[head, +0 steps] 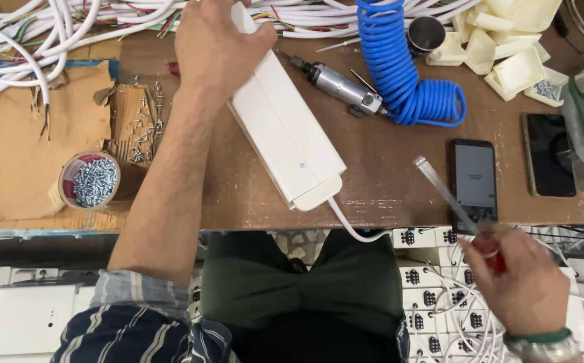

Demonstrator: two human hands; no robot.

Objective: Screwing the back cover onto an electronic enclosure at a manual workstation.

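Our left hand [218, 47] presses down on the white power strip housing [285, 131], fingers spread flat, mid-desk [386, 195]. Right of the housing, our right hand [524, 286] fingers clamp a red-handled screwdriver [456, 208]. Housing looks closed; we judge screwing remains.

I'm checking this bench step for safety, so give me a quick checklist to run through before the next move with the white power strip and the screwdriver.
1. Left hand rests on the far end of the white power strip: ok.
2. Right hand has its grip on the red-handled screwdriver: ok.
3. Screwdriver tip on the strip: not ok, it points up, off the table edge.
4. Strip lies flat on the wooden table: ok.
5. Screws in the tape roll close by: ok.
6. Strip's cord unplugged: cannot tell.
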